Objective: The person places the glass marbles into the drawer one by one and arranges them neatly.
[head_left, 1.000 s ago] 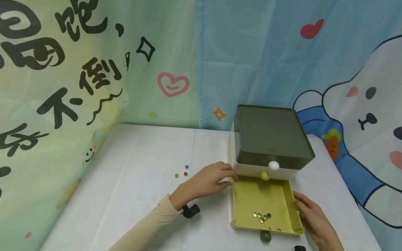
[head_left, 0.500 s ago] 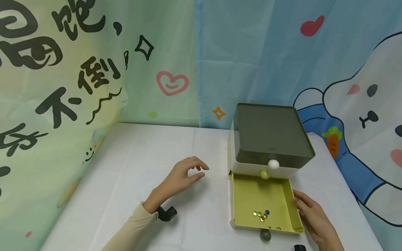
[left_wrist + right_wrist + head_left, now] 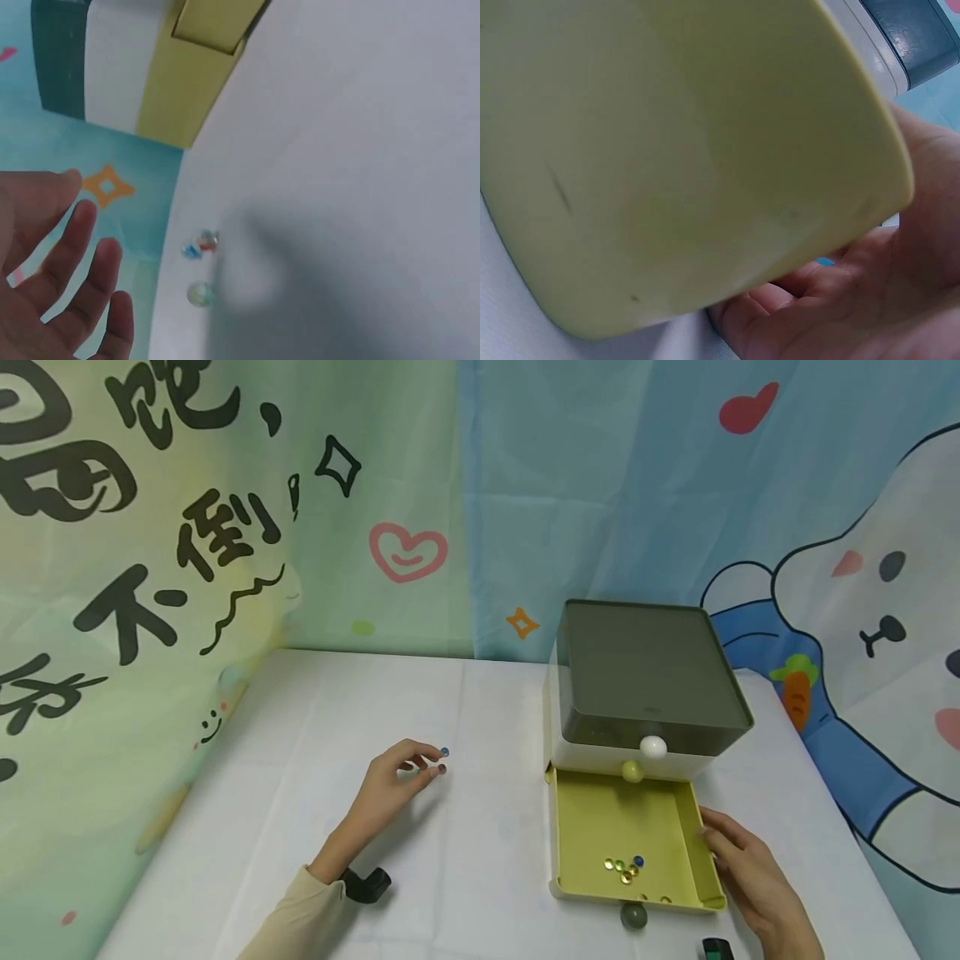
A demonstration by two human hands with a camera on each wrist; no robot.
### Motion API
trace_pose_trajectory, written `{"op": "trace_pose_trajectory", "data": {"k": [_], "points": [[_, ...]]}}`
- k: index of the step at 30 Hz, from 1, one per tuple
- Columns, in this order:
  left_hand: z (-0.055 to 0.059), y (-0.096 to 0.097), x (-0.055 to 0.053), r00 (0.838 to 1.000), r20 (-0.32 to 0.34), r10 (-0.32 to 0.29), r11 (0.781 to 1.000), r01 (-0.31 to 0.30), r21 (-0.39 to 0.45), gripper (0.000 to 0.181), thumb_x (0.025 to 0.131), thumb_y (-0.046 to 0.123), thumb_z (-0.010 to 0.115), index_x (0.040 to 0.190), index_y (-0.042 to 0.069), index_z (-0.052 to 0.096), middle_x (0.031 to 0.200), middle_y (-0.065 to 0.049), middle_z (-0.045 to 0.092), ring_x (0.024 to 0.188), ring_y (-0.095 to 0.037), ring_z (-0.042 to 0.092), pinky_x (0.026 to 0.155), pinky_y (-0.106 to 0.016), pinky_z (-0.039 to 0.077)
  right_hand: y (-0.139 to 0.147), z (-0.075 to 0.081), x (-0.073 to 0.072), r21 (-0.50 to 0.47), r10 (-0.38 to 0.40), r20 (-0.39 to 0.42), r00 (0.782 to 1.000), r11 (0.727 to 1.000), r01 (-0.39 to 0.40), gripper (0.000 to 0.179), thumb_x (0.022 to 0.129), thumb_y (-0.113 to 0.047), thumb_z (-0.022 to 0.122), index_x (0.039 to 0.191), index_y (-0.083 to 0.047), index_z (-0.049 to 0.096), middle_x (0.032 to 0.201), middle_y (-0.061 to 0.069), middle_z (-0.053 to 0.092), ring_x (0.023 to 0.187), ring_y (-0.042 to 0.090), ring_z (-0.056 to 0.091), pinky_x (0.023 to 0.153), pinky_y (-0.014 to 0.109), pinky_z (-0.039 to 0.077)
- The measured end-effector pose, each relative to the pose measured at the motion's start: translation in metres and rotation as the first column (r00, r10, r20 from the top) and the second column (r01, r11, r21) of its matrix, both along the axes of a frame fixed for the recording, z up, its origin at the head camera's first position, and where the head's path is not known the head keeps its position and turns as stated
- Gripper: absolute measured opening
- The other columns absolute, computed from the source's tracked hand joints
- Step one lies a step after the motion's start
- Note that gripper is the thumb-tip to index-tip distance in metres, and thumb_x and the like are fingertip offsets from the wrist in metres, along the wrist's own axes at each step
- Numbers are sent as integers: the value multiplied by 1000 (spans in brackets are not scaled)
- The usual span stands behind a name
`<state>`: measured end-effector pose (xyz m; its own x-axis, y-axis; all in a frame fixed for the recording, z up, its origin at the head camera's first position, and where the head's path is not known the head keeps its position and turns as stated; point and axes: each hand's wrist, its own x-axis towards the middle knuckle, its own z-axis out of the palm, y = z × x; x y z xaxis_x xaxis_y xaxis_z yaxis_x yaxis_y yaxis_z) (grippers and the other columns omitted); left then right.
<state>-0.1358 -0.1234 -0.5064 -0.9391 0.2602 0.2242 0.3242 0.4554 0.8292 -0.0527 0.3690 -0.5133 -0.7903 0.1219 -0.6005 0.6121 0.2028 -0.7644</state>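
Observation:
My left hand (image 3: 392, 783) hovers over the white table, thumb and fingers apart, fingertips right by a blue marble (image 3: 445, 752) and a red marble (image 3: 442, 769). In the left wrist view a green marble (image 3: 200, 295) lies beside those two; the hand hides it in the head view. On the right, a yellow-green drawer (image 3: 622, 818) is pulled out of a small drawer box (image 3: 652, 672). Several glass marbles (image 3: 620, 866) lie near its front. My right hand (image 3: 757, 881) grips the drawer's right side, its fingers partly hidden behind the wall.
The box has a dark grey-green top, a white knob (image 3: 653, 747) and a yellow-green knob (image 3: 633, 771). A dark knob (image 3: 633, 916) sticks out from the open drawer's front. A printed cloth backdrop (image 3: 510, 510) stands along the table's far edge.
My left hand has left the drawer's left edge and moved left across the table to the loose marbles. The right hand stays at the drawer's side.

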Motion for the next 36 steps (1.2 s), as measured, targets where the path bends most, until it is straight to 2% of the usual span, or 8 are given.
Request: {"op": "trace_pose_trajectory", "data": {"k": [4, 9, 12, 17, 21, 26, 32, 36], "points": [[-4, -7, 1, 996, 47, 77, 997, -78, 7, 23, 96, 13, 76, 117, 22, 73, 115, 1, 75, 99, -14, 66, 94, -40, 53, 0, 1, 1, 4, -2, -7, 1000, 1000, 2, 69, 110, -34, 46, 168, -10, 17, 176, 16, 11, 148, 24, 29, 88, 10, 44], [-9, -12, 0, 984, 85, 155, 988, -156, 7, 27, 92, 9, 78, 118, 16, 73, 116, -6, 75, 102, -22, 67, 94, -42, 52, -1, 1, 2, 11, -1, -8, 1000, 1000, 1, 69, 110, -34, 46, 168, -10, 17, 176, 16, 12, 148, 23, 30, 89, 11, 43], [-12, -13, -1, 975, 111, 191, 982, -189, -29, 28, 91, 9, 79, 118, 14, 73, 117, -8, 75, 104, -26, 68, 94, -42, 52, -2, 2, 1, 10, -1, -10, 1000, 1000, 2, 69, 110, -33, 46, 168, -10, 16, 176, 16, 11, 149, 25, 28, 92, 14, 42], [-19, -10, -4, 969, 128, 211, 966, -186, -181, 31, 90, 13, 81, 121, 12, 74, 115, -9, 72, 98, -24, 64, 84, -36, 49, -3, 2, 2, 11, -2, -12, 1000, 1000, 2, 68, 110, -32, 44, 168, -9, 17, 176, 16, 10, 149, 26, 27, 96, 17, 40], [-22, -6, -6, 973, 100, 210, 945, -175, -274, 36, 88, 16, 83, 123, 10, 75, 113, -11, 71, 95, -23, 62, 82, -36, 48, -4, 2, 2, 2, -10, -18, 1000, 1000, 10, 68, 110, -32, 45, 167, -8, 17, 175, 17, 11, 147, 24, 30, 91, 14, 43], [-23, -5, -7, 978, 63, 198, 932, -168, -322, 31, 86, 15, 84, 117, 9, 78, 115, -12, 72, 95, -24, 64, 84, -39, 51, -5, 3, 2, -9, -14, -21, 1000, 1000, 13, 68, 110, -32, 46, 167, -8, 17, 175, 18, 12, 134, 11, 39, 86, 10, 46], [-23, -4, -7, 977, 45, 209, 920, -181, -349, 22, 85, 9, 84, 107, 11, 81, 113, -10, 73, 90, -21, 60, 80, -37, 49, -6, 5, 2, -16, -13, -26, 1000, 1000, 13, 69, 111, -33, 46, 167, -8, 16, 175, 19, 11, 144, 21, 32, 84, 8, 46], [-23, -3, -7, 974, 23, 227, 913, -205, -353, 19, 85, 9, 84, 104, 12, 82, 111, -8, 73, 87, -19, 59, 77, -34, 48, -6, 5, 2, -15, -18, -23, 1000, 1000, 18, 69, 110, -33, 47, 167, -8, 16, 175, 18, 12, 139, 16, 36, 85, 9, 46]]}}
